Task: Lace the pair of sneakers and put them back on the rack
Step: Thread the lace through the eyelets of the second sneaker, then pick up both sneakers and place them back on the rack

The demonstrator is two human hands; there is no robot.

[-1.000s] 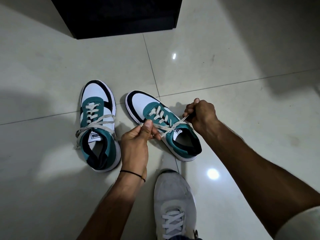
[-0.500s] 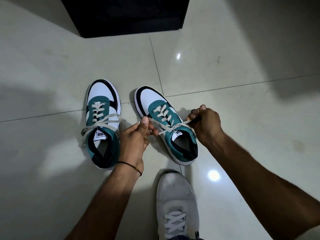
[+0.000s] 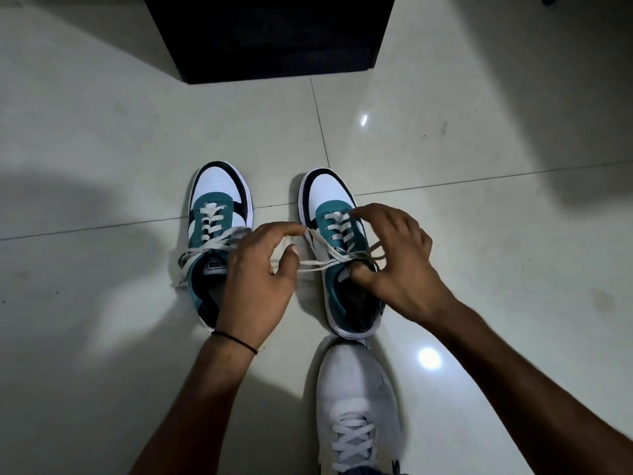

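The left sneaker point(image 3: 219, 214) stood on the tiled floor point(image 3: 102, 132), its laces loose. Beside it the left hand point(image 3: 257, 282) pinched a lace point(image 3: 318, 265) end, pulled taut across to the right sneaker point(image 3: 329, 197) just beside, where the right hand point(image 3: 397, 265) curled round the crossed strands.

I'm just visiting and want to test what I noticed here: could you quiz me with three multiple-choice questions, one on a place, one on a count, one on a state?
1. Where do the teal sneakers stand? A tiled floor; B dark cabinet; C chair.
2. How many shoes show? A two; B three; C four.
3. The right-hand sneaker has its lace: A missing; B bow-tied; C loose, no bow.
Answers: 1 A, both rest on tiles. 2 B, the pair plus a grey shoe. 3 C, strands run sideways, untied.
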